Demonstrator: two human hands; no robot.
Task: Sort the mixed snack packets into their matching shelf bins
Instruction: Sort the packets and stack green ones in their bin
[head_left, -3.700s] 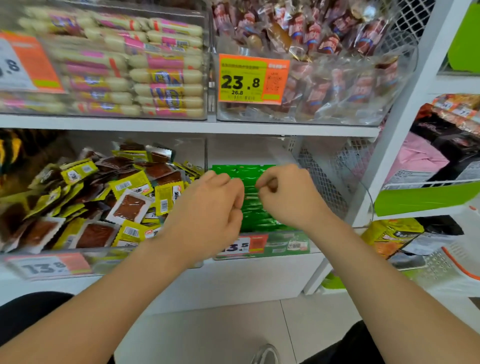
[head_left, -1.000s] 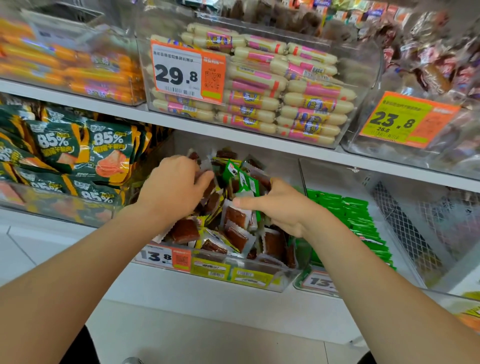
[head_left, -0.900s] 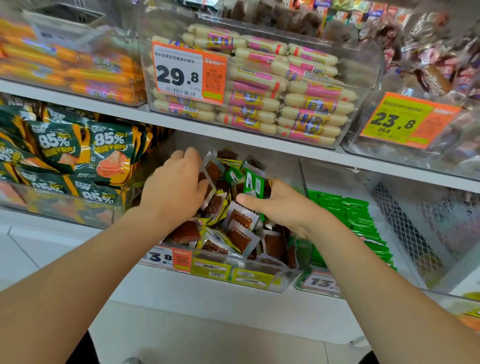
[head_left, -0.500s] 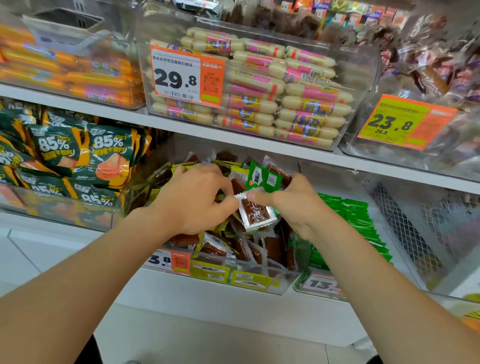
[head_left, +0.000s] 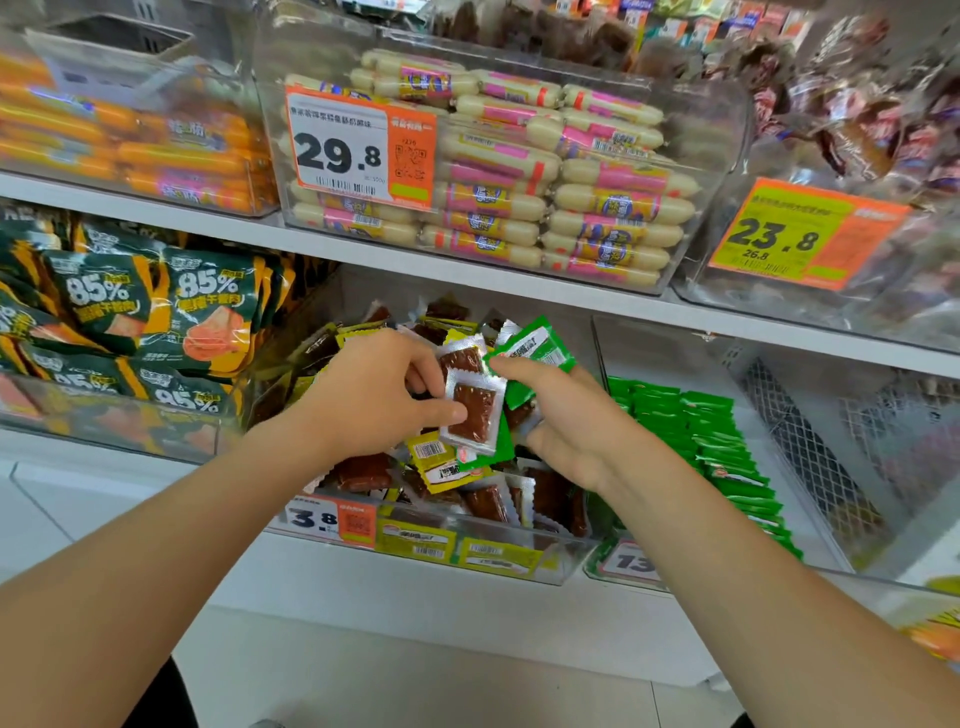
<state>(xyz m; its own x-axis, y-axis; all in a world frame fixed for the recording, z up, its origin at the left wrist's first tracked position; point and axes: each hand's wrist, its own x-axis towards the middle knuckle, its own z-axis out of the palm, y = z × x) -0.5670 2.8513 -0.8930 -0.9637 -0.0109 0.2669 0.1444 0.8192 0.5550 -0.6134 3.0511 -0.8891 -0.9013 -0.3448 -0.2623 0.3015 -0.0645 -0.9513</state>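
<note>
A clear middle bin (head_left: 415, 545) holds mixed yellow-edged and green-edged packets of brown snack. My left hand (head_left: 363, 400) hovers over it and pinches a clear-fronted brown packet (head_left: 472, 413) with the thumb. My right hand (head_left: 566, 421) is beside it, fingers curled round green packets (head_left: 535, 345) that stick up above the index finger. The two hands almost touch over the bin. To the right stands a bin of neatly stacked green packets (head_left: 717, 441).
Dark green 85% pouches (head_left: 156, 317) fill the bin at left. The upper shelf (head_left: 467, 275) carries bins of orange sausages (head_left: 156, 150), pale pink-labelled sausages (head_left: 545, 182) and dark wrapped snacks (head_left: 857, 130). A wire mesh divider (head_left: 810, 452) is at right.
My right hand picked green packets out of the mixed bin and lifted them. My left hand came over and took hold of a brown packet next to the right hand.
</note>
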